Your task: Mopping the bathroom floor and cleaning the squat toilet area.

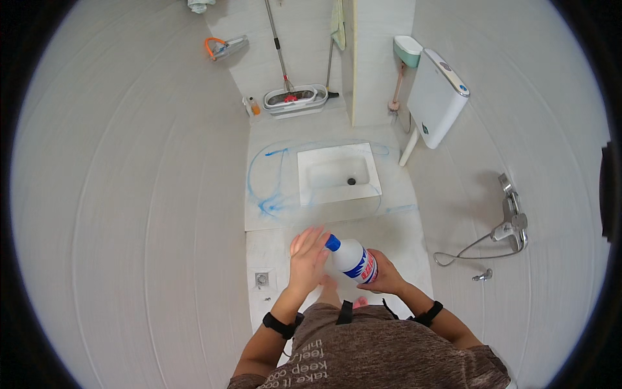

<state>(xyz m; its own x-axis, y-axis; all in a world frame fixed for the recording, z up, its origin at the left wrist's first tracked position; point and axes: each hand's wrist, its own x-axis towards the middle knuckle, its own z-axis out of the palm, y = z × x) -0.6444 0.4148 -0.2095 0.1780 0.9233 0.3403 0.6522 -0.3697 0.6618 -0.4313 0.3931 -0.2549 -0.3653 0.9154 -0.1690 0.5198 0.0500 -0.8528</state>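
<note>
A white plastic bottle with a blue cap and a printed label is tilted in front of my body. My right hand is closed around its lower part. Beside the cap is my left hand, its fingers extended; whether they grip the cap cannot be told. Beyond the hands, a white squat toilet is set into the raised floor, with a dark drain hole. Streaks of blue liquid mark the floor to its left and around it.
A mop bucket with a mop stands at the back wall, near an orange bottle. On the right wall hang a cistern and a shower mixer with a looped hose. A floor drain lies at lower left, below the step edge.
</note>
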